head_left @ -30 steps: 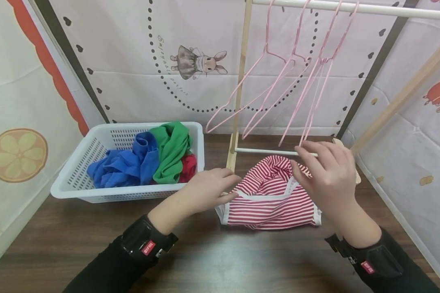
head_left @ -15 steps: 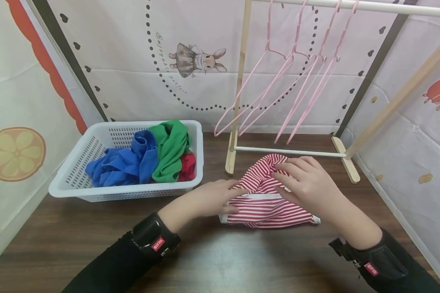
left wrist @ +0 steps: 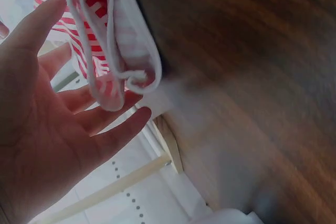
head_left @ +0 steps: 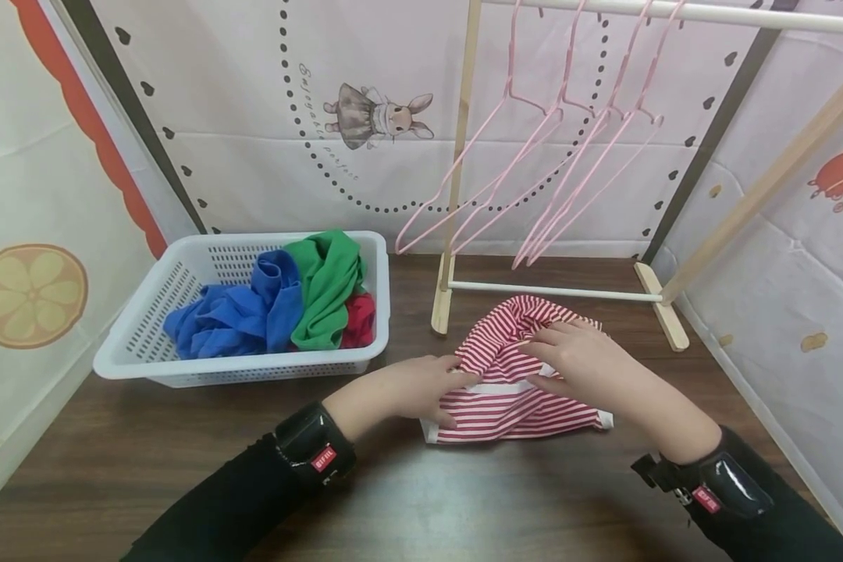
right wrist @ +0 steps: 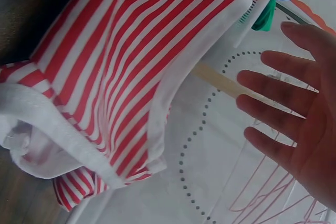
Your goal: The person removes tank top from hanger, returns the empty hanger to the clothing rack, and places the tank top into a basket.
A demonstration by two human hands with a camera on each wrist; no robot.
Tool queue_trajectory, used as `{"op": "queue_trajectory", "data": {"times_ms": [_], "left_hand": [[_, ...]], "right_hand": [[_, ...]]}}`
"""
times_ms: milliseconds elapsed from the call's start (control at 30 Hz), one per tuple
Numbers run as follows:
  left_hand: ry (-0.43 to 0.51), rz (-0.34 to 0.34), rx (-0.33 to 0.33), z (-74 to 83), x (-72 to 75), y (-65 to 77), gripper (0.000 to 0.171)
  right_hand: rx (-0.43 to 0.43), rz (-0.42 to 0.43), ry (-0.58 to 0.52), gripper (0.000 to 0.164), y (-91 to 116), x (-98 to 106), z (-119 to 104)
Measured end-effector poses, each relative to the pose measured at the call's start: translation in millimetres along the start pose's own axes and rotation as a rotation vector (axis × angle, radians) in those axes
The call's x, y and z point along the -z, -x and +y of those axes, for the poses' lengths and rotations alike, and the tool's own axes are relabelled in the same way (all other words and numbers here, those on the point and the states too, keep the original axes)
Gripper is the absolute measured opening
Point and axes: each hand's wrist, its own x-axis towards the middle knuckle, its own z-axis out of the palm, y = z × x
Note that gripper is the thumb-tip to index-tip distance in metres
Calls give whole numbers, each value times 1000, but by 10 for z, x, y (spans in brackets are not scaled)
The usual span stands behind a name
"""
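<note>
A small red-and-white striped garment with white trim lies bunched on the wooden table in the head view. My left hand is at its left side. In the left wrist view, that hand has extended fingers around and behind the white-edged opening, with no firm grip visible. My right hand hovers over the garment's right part. The right wrist view shows this hand with its fingers spread, apart from the striped cloth.
A white plastic basket on the left holds blue cloth, green cloth and red cloth. Behind the garment stands a clothes rack with several pink hangers on its top rail. Printed sheets surround the table.
My right hand has come down and left from beside the hangers to above the garment. My left hand has moved slightly right and down along its left edge. The hangers have swung.
</note>
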Motion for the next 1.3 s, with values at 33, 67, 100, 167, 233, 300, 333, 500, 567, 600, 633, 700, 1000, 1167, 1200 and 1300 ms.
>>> {"op": "queue_trajectory", "data": {"times_ms": [33,67,100,167,233,300,333,500,567,600,633,700,1000,1167,1200,1300], "left_hand": [[-4,-7,-4,3,-14,-14,74],[-13,-11,-10,6,-26,-27,73],[-24,-11,-15,8,-37,-34,72],[-48,-10,-23,14,-54,-45,69],[-65,-9,-30,20,-56,-44,65],[-68,-7,-28,26,-52,-33,61],[-64,-8,-26,29,-49,-25,60],[-52,-4,-34,28,-45,8,49],[-45,-13,-51,29,-48,17,41],[-50,-19,-63,30,-48,22,36],[-64,-26,-77,33,-47,27,31],[-95,-38,-105,44,-35,42,27],[-106,230,-130,146,186,211,34],[25,481,-48,162,347,301,34],[57,530,-33,161,373,319,32],[170,668,36,170,444,395,30]], "right_hand": [[-14,-24,-7,41,4,-11,1],[-26,-43,-14,42,6,-19,2],[-36,-60,-19,43,9,-25,4],[-60,-88,-35,44,14,-36,15],[-82,-119,-43,45,19,-39,29],[-108,-153,-49,45,29,-37,47],[-119,-167,-52,46,35,-38,55],[-166,-205,-63,44,72,-27,91],[-180,-207,-69,45,85,-25,98],[-187,-210,-73,45,91,-23,99],[-195,-211,-75,45,95,-24,101],[-208,-212,-81,44,102,-23,101],[-247,-131,-71,37,118,49,134],[-236,-34,-60,34,113,96,177],[-235,-18,-60,34,107,104,185],[-238,17,-73,34,86,128,200]]}}
